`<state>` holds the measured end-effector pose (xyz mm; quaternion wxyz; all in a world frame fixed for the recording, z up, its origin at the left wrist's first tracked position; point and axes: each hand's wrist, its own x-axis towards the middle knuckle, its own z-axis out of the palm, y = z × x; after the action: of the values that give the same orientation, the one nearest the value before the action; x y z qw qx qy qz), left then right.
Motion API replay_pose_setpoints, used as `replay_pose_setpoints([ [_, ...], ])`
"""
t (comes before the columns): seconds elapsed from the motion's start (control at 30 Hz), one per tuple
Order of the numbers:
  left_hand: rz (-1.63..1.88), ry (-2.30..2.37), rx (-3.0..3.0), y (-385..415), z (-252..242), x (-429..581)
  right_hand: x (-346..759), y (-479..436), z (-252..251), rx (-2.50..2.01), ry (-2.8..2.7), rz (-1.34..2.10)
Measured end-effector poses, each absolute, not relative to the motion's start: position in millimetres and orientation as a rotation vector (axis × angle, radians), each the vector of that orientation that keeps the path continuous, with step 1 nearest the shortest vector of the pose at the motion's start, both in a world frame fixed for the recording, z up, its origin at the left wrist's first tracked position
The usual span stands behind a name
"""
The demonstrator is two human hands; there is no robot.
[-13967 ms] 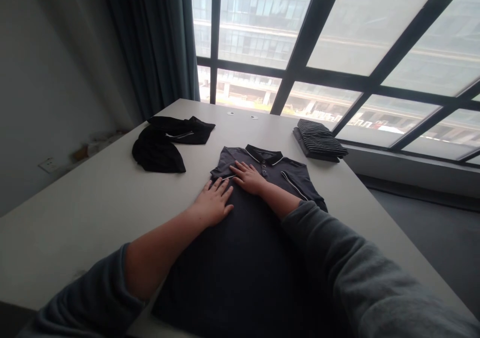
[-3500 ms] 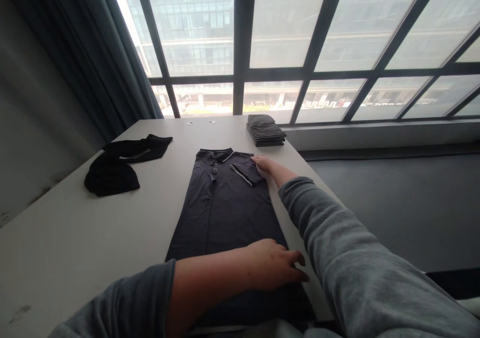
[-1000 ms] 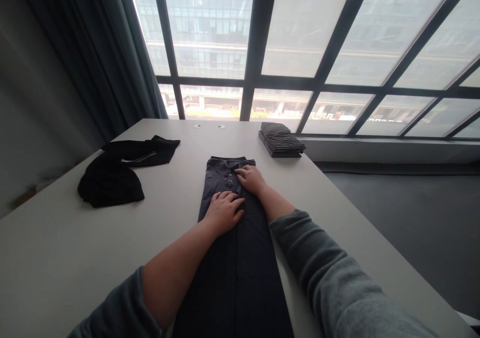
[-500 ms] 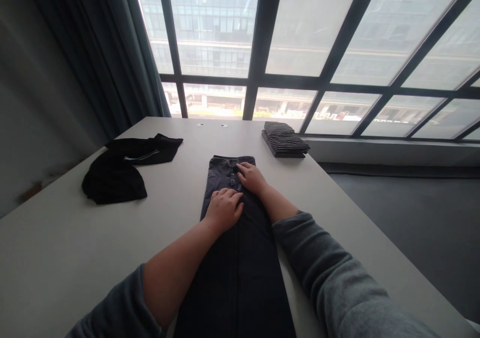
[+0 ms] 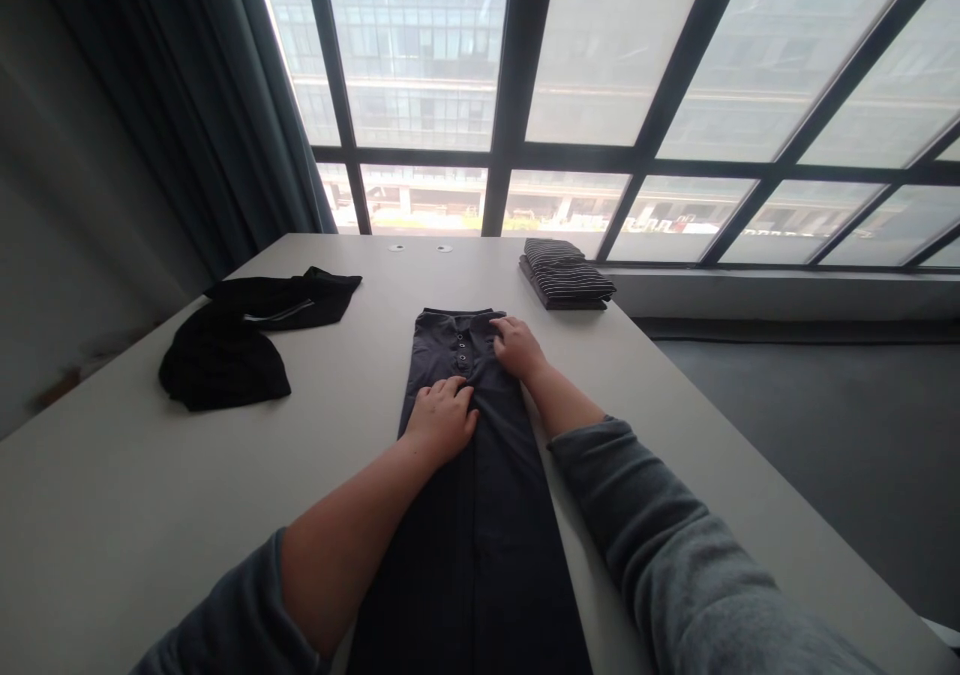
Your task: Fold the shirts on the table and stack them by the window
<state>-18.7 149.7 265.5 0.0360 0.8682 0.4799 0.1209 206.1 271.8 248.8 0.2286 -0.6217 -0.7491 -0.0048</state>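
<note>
Left hand (image 5: 442, 417) lying flat, fingers spread, on the polo shirt (image 5: 465, 475); right hand (image 5: 516, 345) pressing open-palmed by the placket. Shirt lying mid-bench as a narrow strip (soft, limp, light); best gripped at collar-end corners. Black garment (image 5: 247, 340) far-left.

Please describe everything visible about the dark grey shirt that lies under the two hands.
The dark grey polo shirt lies flat on the white table, folded lengthwise into a narrow strip, collar end toward the window. Its button placket faces up near the top. The fabric looks soft and matte. The left hand presses flat on its middle; the right hand rests near the collar, at the right edge.
</note>
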Motion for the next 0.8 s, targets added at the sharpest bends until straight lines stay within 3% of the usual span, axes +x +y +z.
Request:
replay_pose_setpoints([
  [0.3,0.248,1.398,2.685,152.3,250.3,-16.3,204.8,269.5,236.3,-1.962,-2.128,0.15],
  [0.53,0.343,1.373,2.654,155.4,251.1,-15.7,188.3,262.3,257.2,-1.801,-2.042,-0.067],
  [0.8,0.457,1.397,2.6,154.9,256.4,-15.0,163.5,299.9,266.3,-1.853,-2.098,0.126],
])
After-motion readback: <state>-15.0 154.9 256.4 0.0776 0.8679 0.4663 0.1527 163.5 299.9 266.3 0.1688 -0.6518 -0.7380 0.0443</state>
